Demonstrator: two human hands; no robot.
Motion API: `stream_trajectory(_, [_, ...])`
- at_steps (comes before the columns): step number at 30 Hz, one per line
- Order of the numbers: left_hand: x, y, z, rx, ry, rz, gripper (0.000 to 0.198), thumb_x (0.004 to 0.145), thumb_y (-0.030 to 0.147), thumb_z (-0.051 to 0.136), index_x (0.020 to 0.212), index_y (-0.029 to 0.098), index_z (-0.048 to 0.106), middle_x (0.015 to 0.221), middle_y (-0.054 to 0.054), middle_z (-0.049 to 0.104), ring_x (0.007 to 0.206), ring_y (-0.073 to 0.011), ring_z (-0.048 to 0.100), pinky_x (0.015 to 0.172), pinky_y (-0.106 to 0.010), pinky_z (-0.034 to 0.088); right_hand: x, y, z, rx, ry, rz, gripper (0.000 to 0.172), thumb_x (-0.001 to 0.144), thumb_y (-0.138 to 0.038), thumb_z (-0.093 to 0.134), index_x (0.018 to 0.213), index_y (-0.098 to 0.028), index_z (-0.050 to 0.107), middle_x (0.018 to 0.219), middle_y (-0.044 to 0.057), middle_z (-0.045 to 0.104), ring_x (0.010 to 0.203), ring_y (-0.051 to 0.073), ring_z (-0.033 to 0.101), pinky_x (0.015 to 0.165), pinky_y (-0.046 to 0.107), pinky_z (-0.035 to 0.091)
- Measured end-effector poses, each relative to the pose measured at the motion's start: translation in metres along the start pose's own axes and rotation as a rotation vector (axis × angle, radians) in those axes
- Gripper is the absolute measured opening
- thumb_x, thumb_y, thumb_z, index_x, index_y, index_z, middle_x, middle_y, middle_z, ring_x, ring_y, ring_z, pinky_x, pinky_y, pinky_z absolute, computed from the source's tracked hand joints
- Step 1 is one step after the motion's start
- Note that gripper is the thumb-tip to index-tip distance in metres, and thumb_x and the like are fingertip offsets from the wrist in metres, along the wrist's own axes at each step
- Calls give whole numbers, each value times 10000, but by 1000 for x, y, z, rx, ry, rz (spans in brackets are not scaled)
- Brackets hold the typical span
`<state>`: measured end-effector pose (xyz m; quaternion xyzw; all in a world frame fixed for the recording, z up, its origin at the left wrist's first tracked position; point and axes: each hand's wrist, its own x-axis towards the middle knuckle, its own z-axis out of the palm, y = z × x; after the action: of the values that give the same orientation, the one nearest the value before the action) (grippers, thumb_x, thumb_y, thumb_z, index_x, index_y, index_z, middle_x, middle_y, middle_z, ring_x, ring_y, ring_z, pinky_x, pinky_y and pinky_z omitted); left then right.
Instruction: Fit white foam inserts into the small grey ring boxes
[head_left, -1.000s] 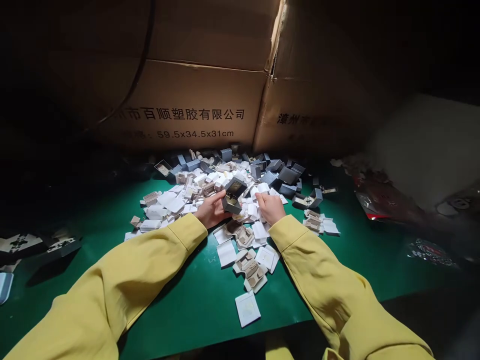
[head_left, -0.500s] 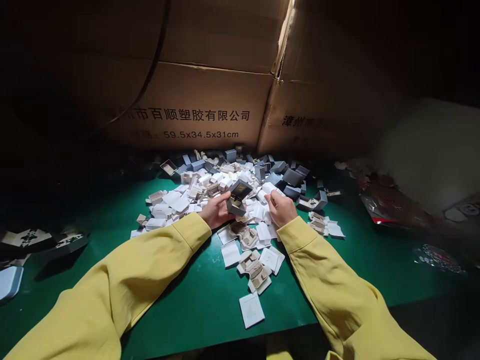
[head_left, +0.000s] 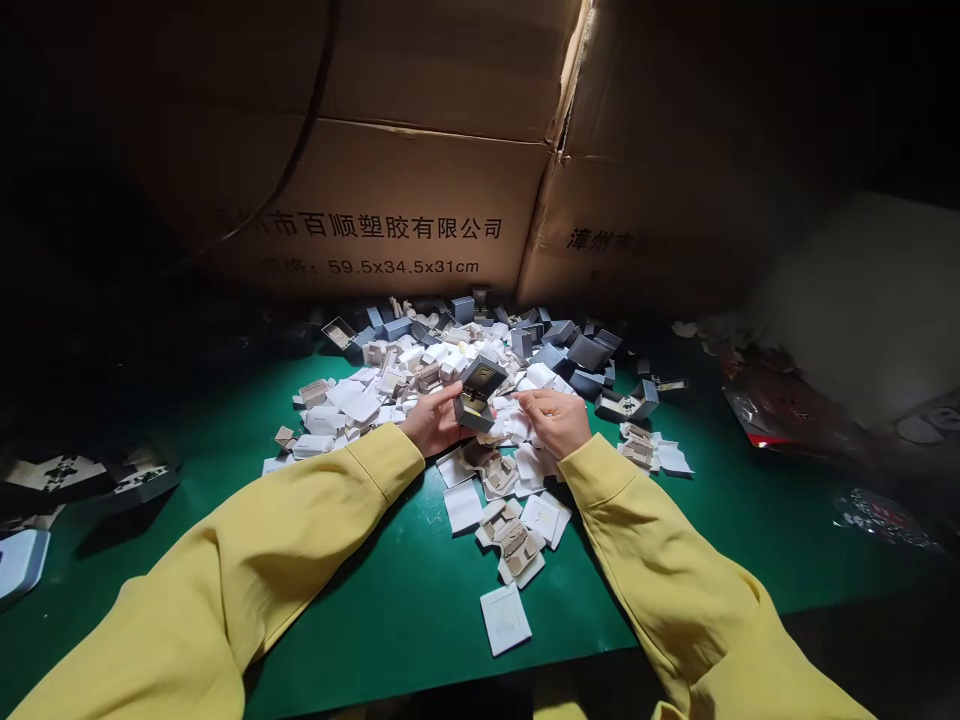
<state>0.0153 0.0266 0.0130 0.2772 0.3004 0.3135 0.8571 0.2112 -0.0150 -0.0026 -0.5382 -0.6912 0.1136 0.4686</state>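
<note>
My left hand [head_left: 436, 422] is closed around a small dark hinged box, like a jewellery box [head_left: 474, 412], with its lid raised and a pale lining inside. My right hand [head_left: 556, 420] is just to the right of the box, apart from it. Its thumb and forefinger are pinched together toward the box; anything between them is too small to make out. Below and behind both hands spreads a heap of white and tan folded card inserts [head_left: 358, 402].
More dark blue-grey boxes [head_left: 590, 352] lie piled behind the inserts, against large cardboard cartons [head_left: 390, 180]. A single card insert [head_left: 505, 620] rests near the front edge of the green table [head_left: 360, 620]. Open boxes [head_left: 56, 474] sit at far left, a clear plastic bag [head_left: 780, 405] at right.
My right hand has moved slightly left, toward the box, and its fingers now point at it in a pinch. My left hand keeps the box in almost the same place.
</note>
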Motion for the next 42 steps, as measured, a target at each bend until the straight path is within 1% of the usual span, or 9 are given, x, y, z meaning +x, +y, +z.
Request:
stream_trajectory(3, [0, 0, 0, 13, -2, -5, 371, 867, 290, 382, 1105, 65, 556, 782, -138, 687, 739, -218, 671, 637, -314, 517, -1, -1, 2, 81, 139, 40, 384, 729, -180, 483, 349, -200, 436, 774, 50, 705, 677, 185, 660, 573, 297, 523])
stream_trajectory(10, [0, 1, -2, 14, -9, -4, 368, 857, 318, 404, 1048, 52, 571, 784, -156, 684, 753, -225, 670, 655, -315, 516, -6, -10, 1, 123, 258, 221, 252, 638, -98, 429, 429, -177, 547, 510, 10, 603, 405, 118, 546, 368, 227, 425])
stream_trajectory(13, [-1, 1, -2, 7, -29, -1, 360, 849, 334, 415, 980, 52, 596, 768, -155, 685, 752, -227, 669, 683, -322, 514, -6, -14, 4, 169, 168, 159, 264, 727, -149, 436, 555, -174, 634, 663, 37, 655, 581, 139, 610, 525, 252, 506])
stream_trajectory(17, [-1, 0, -2, -10, -41, 37, 359, 842, 340, 425, 966, 60, 613, 796, -144, 694, 775, -219, 665, 726, -326, 507, -6, -15, 8, 180, 32, 46, 325, 745, -152, 422, 966, -200, 656, 1008, 56, 624, 868, 161, 589, 703, 280, 516])
stream_trajectory(22, [0, 0, -1, -12, -14, 46, 370, 857, 334, 384, 934, 59, 619, 786, -146, 694, 799, -218, 666, 741, -322, 508, -9, -14, 7, 56, -1, 37, 271, 514, -61, 386, 592, -184, 614, 542, -20, 494, 520, 106, 455, 508, 230, 388])
stream_trajectory(26, [1, -1, -2, 24, -27, 42, 384, 844, 324, 422, 1049, 46, 591, 809, -151, 697, 824, -233, 664, 774, -347, 502, -8, -13, 6, 90, -78, 63, 137, 487, -102, 390, 397, -174, 463, 434, -35, 446, 446, 78, 376, 466, 224, 309])
stream_trajectory(31, [3, -1, -4, 20, -49, 104, 420, 854, 315, 410, 1147, 44, 542, 876, -158, 691, 853, -236, 658, 797, -364, 496, -6, -10, 11, 329, -14, 390, 62, 582, -176, 482, 560, -184, 540, 494, -33, 513, 476, 106, 479, 454, 229, 403])
stream_trajectory(37, [3, -3, -5, -30, -109, 199, 387, 836, 295, 451, 1133, 65, 547, 884, -137, 686, 854, -229, 654, 843, -379, 480, -4, -18, 14, 656, -190, 569, 332, 659, -418, 652, 862, -192, 520, 799, 35, 625, 596, 131, 577, 384, 212, 456])
stream_trajectory(42, [2, -3, -9, -96, -134, 213, 386, 825, 322, 470, 1115, 80, 553, 911, -131, 685, 908, -234, 640, 910, -408, 440, -5, -24, 14, 704, -104, 624, 542, 560, -369, 754, 1001, -205, 485, 973, 41, 585, 670, 133, 605, 448, 235, 507])
